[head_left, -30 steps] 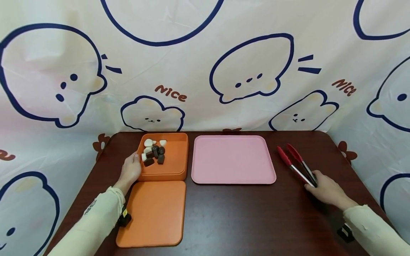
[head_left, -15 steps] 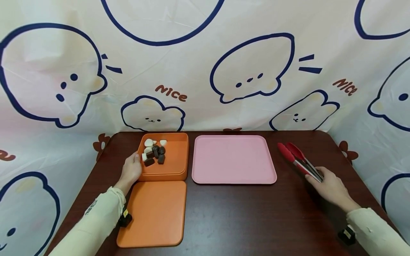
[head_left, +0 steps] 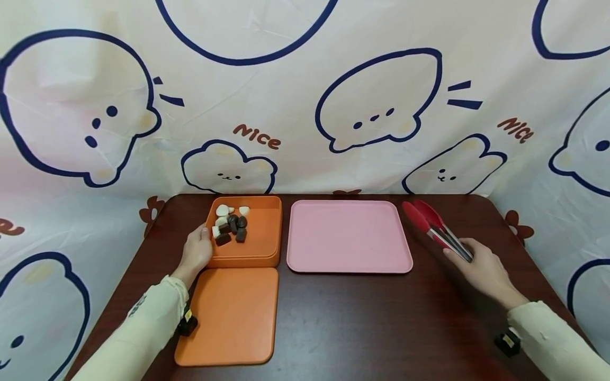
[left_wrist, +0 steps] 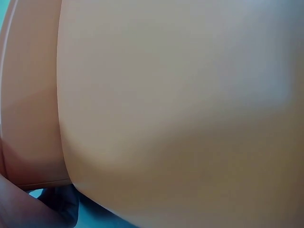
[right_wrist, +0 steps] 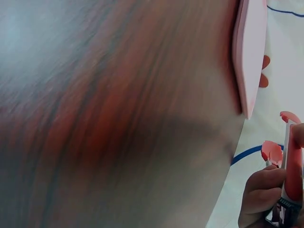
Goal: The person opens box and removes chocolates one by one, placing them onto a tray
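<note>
The right hand point(head_left: 483, 267) grasps a pair of red-tipped tongs point(head_left: 450, 239). The tongs slant toward the far edge of the brown surface point(head_left: 381, 317); their tips lie side by side, just right of the pink tray point(head_left: 350, 235) near its far right corner. The left hand point(head_left: 197, 247) grips the orange box point(head_left: 262, 233) at its left wall; part of the grip is hidden.

The box is located at the far left corner region of the surface. White pieces point(head_left: 222, 210) and dark pieces point(head_left: 233, 225) are grouped in its left half. A flat orange panel point(head_left: 231, 317) lies directly in front of the box, toward the near edge. The pink tray lies right of the box, along the middle of the far edge. A printed cloth point(head_left: 295, 106) hangs behind the far edge.
</note>
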{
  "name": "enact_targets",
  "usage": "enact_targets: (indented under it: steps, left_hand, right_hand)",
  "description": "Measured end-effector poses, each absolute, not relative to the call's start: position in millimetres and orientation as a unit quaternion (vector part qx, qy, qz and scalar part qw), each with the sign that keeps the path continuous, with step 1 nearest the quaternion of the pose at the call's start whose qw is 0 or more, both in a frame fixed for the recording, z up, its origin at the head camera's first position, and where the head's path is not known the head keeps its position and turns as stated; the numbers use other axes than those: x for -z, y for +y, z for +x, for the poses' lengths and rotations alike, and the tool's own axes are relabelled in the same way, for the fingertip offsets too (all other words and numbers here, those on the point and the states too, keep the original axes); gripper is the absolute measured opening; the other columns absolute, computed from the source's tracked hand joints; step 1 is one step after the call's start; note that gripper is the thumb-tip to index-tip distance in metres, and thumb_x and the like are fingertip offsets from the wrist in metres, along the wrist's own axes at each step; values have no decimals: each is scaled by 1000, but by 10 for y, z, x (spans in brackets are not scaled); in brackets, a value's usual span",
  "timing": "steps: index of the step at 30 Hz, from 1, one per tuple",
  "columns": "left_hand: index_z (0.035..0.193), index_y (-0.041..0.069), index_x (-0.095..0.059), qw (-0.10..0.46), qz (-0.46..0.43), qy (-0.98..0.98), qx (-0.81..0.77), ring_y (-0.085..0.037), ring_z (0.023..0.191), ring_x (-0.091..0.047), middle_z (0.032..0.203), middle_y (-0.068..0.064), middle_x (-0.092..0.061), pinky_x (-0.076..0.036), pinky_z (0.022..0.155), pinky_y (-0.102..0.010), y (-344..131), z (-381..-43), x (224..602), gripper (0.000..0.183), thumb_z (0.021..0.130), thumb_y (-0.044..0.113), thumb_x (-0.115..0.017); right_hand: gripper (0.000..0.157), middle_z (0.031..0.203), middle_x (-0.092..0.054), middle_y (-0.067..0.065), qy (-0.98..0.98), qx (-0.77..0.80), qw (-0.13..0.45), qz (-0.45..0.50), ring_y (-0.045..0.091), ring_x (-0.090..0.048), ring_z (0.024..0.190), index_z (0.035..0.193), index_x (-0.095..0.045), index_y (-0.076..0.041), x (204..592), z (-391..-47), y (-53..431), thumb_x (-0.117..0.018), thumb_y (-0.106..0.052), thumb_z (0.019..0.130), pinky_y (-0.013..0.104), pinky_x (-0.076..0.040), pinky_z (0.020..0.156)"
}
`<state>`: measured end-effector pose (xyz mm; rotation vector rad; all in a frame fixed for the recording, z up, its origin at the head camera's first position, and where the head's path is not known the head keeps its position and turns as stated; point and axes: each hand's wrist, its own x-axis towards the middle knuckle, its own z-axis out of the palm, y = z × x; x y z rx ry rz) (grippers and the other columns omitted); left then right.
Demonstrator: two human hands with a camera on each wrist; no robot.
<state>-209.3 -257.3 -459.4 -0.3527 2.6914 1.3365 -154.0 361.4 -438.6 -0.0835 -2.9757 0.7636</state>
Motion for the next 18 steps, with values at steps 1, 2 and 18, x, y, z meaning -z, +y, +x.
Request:
enact_targets:
  steps: [1, 2, 18]
  left_hand:
    - [163, 6, -13, 58, -117, 888, -441, -45, 149, -30, 157, -29, -35, -28, 121, -62, -2571, -2102, 4593, 58, 112, 33, -8]
    - [163, 6, -12, 59, -116, 888, -441, -46, 150, -28, 160, -28, -32, -27, 121, -62, -2571, -2112, 4593, 58, 112, 33, -7]
    - [163, 7, -11, 60, -119, 890, -437, -45, 153, -21, 166, -24, -24, -23, 122, -63, -2573, -2117, 4599, 58, 111, 33, -7]
  right_hand:
    - [68, 108, -62, 25, -967, -251, 37, -24, 25, -55, 80, 136, -51, 6, 4375, -1551, 3587, -61, -50, 98, 29, -41, 58]
    - [67, 106, -62, 24, -967, -252, 39, -20, 24, -54, 78, 135, -52, 5, 4364, -1563, 3559, -61, -50, 98, 29, -41, 57]
    - [63, 98, -65, 16, -962, -270, 31, 21, 22, -55, 75, 134, -57, -1, 4270, -1684, 3144, -58, -53, 99, 31, -42, 58]
